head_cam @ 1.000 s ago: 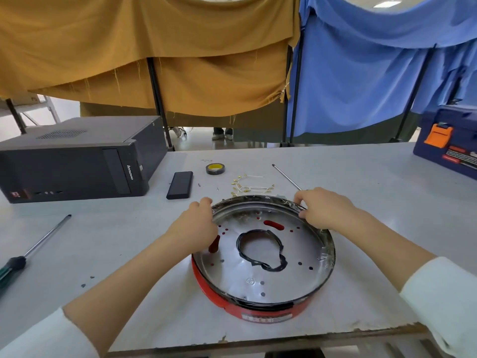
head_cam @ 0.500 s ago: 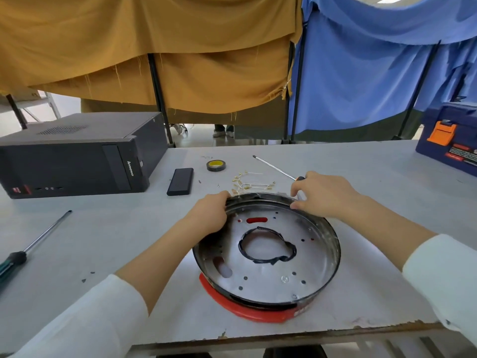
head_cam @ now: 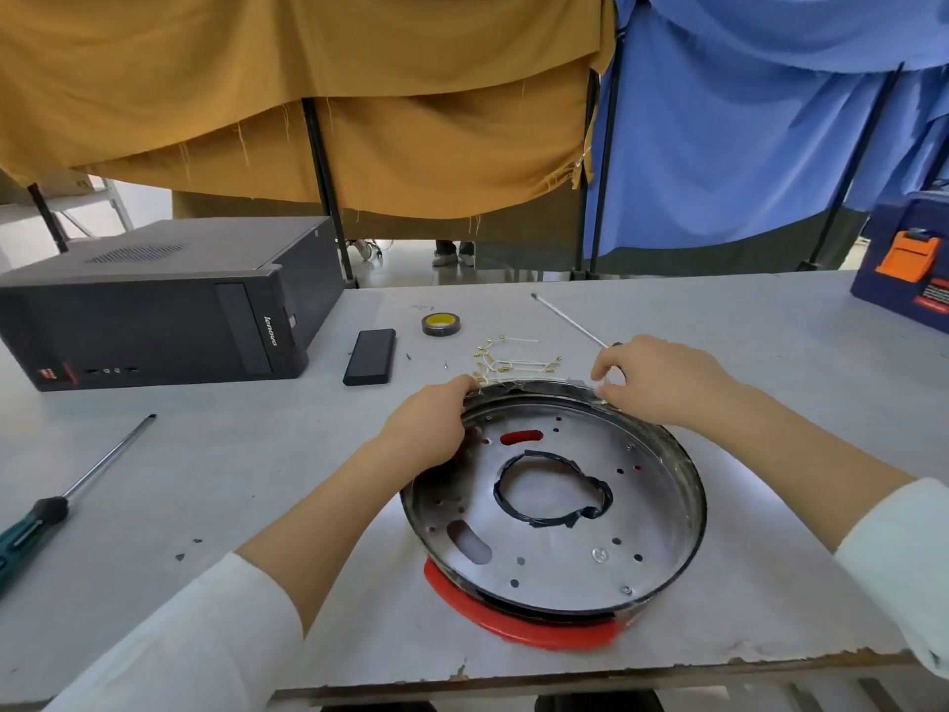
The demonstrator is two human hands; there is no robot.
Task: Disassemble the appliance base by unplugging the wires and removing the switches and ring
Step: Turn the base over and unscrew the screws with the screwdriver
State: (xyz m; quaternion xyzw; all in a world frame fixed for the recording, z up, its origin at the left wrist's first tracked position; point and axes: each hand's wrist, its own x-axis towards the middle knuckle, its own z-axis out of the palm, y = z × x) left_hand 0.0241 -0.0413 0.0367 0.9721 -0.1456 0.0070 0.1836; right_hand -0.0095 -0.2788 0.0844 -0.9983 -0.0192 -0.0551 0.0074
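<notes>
A round metal pan of the appliance base [head_cam: 560, 531], with a tape-edged centre hole, is tilted up at its far side. Under its near edge lies the red plastic ring [head_cam: 518, 626], flat on the table. My left hand [head_cam: 431, 429] grips the pan's far-left rim, fingers curled over the edge. My right hand [head_cam: 662, 377] pinches the far-right rim, where clear tape shows. Several loose white wires with brass terminals [head_cam: 508, 359] lie just behind the pan.
A black computer case [head_cam: 154, 310] stands at the far left. A black flat block [head_cam: 371, 356] and a tape roll [head_cam: 440, 324] lie behind. One screwdriver [head_cam: 67, 495] lies left; another thin tool [head_cam: 570, 321] behind my right hand. A blue toolbox [head_cam: 909, 264] sits far right.
The metal pan has come up off the red ring, its far side lifted and shifted away, exposing the ring at the near side. Both hands stayed on the far rim.
</notes>
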